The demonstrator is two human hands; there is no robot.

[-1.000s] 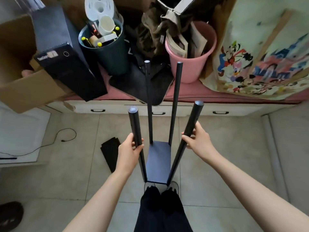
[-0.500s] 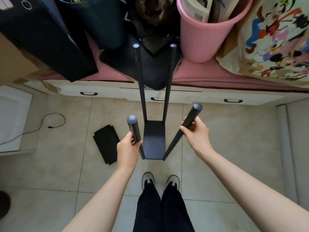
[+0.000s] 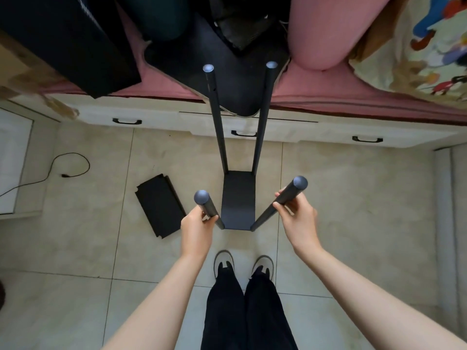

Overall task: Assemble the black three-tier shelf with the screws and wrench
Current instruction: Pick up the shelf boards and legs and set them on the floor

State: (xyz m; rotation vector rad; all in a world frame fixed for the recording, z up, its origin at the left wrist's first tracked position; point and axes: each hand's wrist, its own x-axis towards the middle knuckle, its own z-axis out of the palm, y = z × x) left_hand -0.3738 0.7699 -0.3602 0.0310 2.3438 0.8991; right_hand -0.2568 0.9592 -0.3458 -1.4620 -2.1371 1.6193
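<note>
Standing on the tiled floor, a person's left hand [image 3: 195,227] and right hand [image 3: 298,214] each grip a near post of the black four-post metal shelf frame [image 3: 238,198], one tier fitted, a loose black shelf panel [image 3: 159,205] lying left, unmounted.

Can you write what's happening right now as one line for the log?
left hand grips near-left pole | right hand grips near-right pole | shelf frame upright on floor | loose black panel beside it
</note>
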